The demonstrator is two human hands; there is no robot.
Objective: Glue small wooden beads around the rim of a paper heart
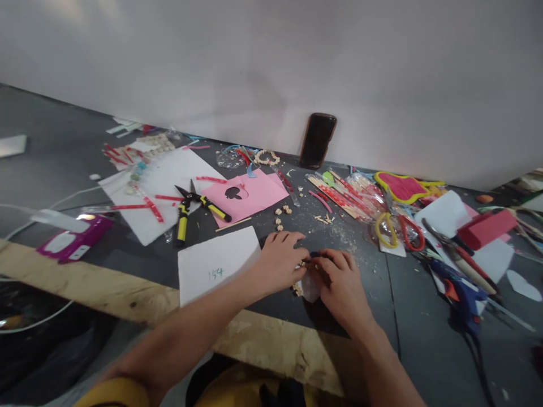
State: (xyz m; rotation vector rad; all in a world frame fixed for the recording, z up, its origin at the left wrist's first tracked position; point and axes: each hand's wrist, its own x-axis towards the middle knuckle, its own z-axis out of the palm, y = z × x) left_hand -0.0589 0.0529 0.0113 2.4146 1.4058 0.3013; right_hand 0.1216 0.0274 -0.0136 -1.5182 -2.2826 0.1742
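My left hand (282,261) and my right hand (339,281) meet near the table's front edge, fingers bent around something small and dark with light bits. What exactly each one pinches is too small to name. Below them, a small clear plastic bag (311,287) lies with small wooden beads (296,289) at its left side. Several more wooden pieces (279,221) rest just above my left hand. To the left, partly under my left forearm, is a white sheet (218,265) marked 154.
Yellow-black pliers (181,223) and pink paper (254,195) lie up and left. A phone (317,140) leans against the wall. On the right are sticks (335,196), scissors (399,226), a red block (487,229) and a blue glue gun (460,294). A purple device (76,238) sits far left.
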